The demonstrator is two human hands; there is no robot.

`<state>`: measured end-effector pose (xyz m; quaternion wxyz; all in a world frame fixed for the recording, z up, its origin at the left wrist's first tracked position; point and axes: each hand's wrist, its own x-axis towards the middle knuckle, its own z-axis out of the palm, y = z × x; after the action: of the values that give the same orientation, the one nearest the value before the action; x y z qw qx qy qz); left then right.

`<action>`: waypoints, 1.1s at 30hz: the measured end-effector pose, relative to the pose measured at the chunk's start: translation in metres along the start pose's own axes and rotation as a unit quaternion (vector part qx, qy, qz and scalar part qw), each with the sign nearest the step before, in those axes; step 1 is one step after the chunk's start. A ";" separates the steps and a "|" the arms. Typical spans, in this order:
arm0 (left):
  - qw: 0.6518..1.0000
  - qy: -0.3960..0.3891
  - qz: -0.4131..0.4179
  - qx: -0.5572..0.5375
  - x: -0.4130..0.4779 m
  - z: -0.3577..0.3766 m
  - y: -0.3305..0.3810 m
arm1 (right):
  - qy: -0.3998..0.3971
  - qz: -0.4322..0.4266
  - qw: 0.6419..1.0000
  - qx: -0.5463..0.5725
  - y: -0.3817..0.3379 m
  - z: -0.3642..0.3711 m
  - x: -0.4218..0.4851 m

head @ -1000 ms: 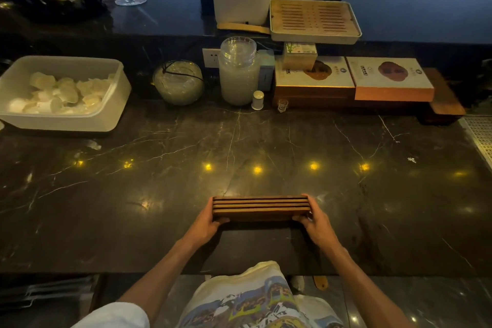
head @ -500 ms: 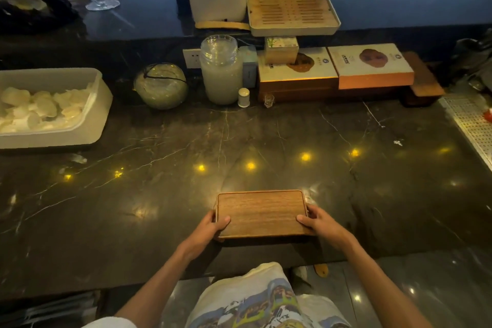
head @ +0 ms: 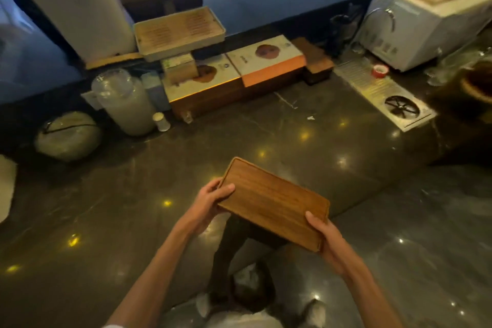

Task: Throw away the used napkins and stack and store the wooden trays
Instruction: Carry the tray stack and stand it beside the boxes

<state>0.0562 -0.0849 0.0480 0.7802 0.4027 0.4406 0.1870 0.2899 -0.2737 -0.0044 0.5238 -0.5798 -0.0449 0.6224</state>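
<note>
Wooden trays (head: 271,205): stack held tilted above dark marble counter (head: 106,194) edge; count hidden, only top face shows. Left hand (head: 210,202) closed on far-left end; right hand (head: 323,242) closed on near-right corner, fingers beneath hidden.

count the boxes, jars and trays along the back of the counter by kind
printed boxes: 2
small box on top: 1
jars: 2
slatted tray: 1
total: 6

Left hand (head: 213,198) and right hand (head: 323,237) closed in grip, thumbs on top, forearms extended forward.
</note>
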 end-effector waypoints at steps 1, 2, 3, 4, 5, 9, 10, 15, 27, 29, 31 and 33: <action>1.000 0.009 0.008 -0.016 0.003 0.027 0.002 | 0.020 -0.017 1.000 0.002 -0.010 -0.014 -0.001; 0.998 0.028 0.016 -0.051 0.008 0.061 0.000 | 0.034 -0.032 0.999 0.010 -0.025 -0.035 -0.004; 0.993 0.049 0.022 -0.101 0.011 0.087 -0.004 | 0.047 -0.046 0.998 0.016 -0.035 -0.049 -0.006; 0.983 0.061 0.024 -0.169 0.015 0.110 -0.010 | 0.063 -0.058 0.996 0.024 -0.042 -0.059 -0.007; 0.969 0.066 0.022 -0.237 0.020 0.139 -0.019 | 0.076 -0.073 0.994 0.036 -0.051 -0.076 -0.011; 0.966 0.057 0.021 -0.250 0.036 0.268 -0.062 | 0.150 -0.127 0.975 0.099 -0.072 -0.124 -0.028; 0.971 0.070 0.021 -0.228 0.040 0.300 -0.074 | 0.166 -0.138 0.970 0.111 -0.074 -0.134 -0.031; 0.980 0.125 0.009 -0.158 0.073 0.365 -0.087 | 0.173 -0.142 0.963 0.151 -0.084 -0.162 -0.024; 1.000 0.008 -0.012 0.021 0.202 0.342 0.000 | -0.010 -0.057 0.998 -0.018 -0.242 -0.215 0.055; 0.999 -0.018 -0.021 0.038 0.221 0.347 0.009 | -0.058 -0.047 0.991 -0.112 -0.274 -0.212 0.073; 0.999 -0.007 -0.031 0.021 0.238 0.355 0.012 | -0.059 -0.057 0.976 -0.201 -0.297 -0.208 0.093; 0.999 0.025 -0.030 0.010 0.251 0.362 0.016 | -0.042 -0.077 0.969 -0.231 -0.310 -0.203 0.109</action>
<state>0.4964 -0.0806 0.0299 0.7702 0.3925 0.4736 0.1688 0.6558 -0.1707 0.0619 0.4199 -0.6528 -0.2540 0.5771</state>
